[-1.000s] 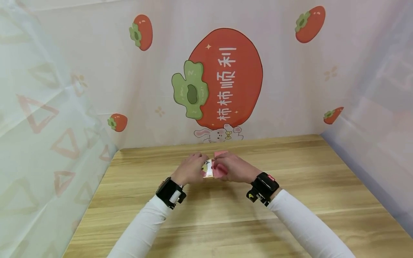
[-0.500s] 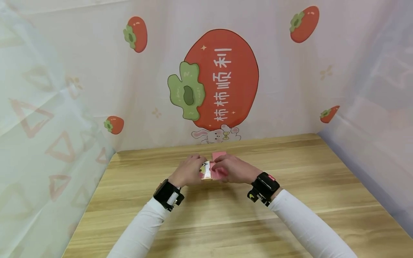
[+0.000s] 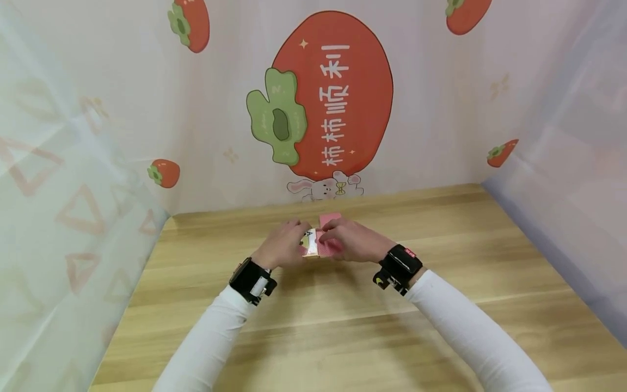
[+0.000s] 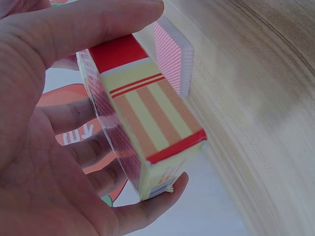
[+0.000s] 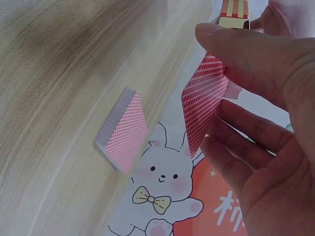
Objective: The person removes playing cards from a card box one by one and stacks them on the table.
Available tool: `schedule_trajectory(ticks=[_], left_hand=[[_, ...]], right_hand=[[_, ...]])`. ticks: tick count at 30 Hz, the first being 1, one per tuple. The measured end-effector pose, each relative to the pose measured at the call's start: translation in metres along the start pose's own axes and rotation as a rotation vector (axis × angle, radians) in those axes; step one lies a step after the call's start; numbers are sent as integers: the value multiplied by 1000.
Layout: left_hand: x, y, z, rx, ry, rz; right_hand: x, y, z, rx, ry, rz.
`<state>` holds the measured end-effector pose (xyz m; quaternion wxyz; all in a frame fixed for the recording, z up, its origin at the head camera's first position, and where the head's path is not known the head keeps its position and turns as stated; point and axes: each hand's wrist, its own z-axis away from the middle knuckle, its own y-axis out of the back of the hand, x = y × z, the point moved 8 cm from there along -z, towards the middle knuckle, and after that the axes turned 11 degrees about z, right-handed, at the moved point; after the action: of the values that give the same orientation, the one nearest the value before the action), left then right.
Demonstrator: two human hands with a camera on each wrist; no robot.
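My left hand (image 3: pixel 280 245) holds a playing card box (image 4: pixel 152 110) by its narrow sides, thumb on one edge and fingers along the other. The box is cream with red bands and tan stripes. From the other side, my right hand (image 3: pixel 361 240) pinches red-patterned playing cards (image 5: pixel 203 101) between thumb and fingers. How many cards it holds, I cannot tell. In the right wrist view their upper end lies at the end of the box, partly behind my thumb. Beyond the hands, a neat deck of cards (image 5: pixel 127 135) lies on the table with its patterned back showing.
The wooden table (image 3: pixel 313 337) ends at a white cloth backdrop (image 3: pixel 215 136) printed with persimmons and a rabbit. Pale cloth hangs along the left and right sides. Each wrist wears a black camera strap, and both sleeves are white.
The head view has tilted down a little, so everything sits higher in it. Both hands keep their hold on the box and the cards, with hardly any movement relative to each other.
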<state>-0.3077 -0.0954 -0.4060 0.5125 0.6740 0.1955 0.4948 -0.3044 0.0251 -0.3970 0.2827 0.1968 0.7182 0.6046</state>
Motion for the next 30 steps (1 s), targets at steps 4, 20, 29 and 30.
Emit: schedule_trajectory(ticks=[4,20,29,30], left_hand=[[2,8,-3,6,-4,-20],[-7,4,3,7,17,-11],[-19,8,5,17,47,9],[-20,8,6,20,50,6]], right_hand=[[1,6,-5,1,11,22],[5,0,3,-15,-30,34],[19,2,11,-20,-64,37],[21,3,11,-18,-63,41]])
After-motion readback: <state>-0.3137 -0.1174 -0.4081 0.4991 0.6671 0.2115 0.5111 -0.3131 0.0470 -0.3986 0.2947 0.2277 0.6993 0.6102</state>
